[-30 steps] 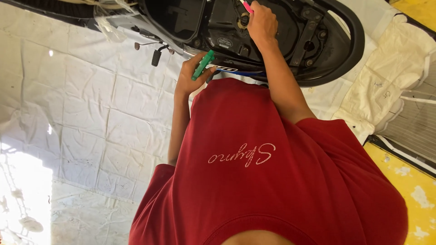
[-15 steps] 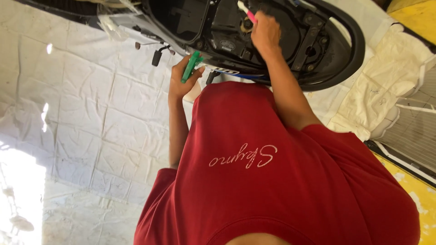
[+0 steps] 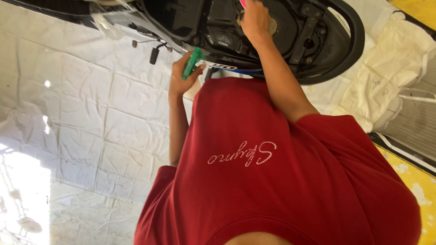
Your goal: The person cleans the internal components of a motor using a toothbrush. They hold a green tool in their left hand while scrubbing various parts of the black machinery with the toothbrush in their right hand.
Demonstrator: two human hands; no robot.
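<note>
A green-handled tool (image 3: pixel 191 63) sits gripped in the left hand (image 3: pixel 182 78), fingers curled shut around it, just beside the lower edge of an opened black scooter body (image 3: pixel 336 54) — the right hand (image 3: pixel 255 20) reaches inside that body, closed on what looks like a pink-handled tool (image 3: pixel 242 3), mostly cut off at the frame's edge — a creased white sheet (image 3: pixel 91 118) spreads below the scooter

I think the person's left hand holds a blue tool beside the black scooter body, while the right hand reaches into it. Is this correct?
Not quite. In the head view the tool in the left hand is green, not blue. The rest is as you say: that hand is beside the black scooter body, and the right hand reaches into it.
</note>
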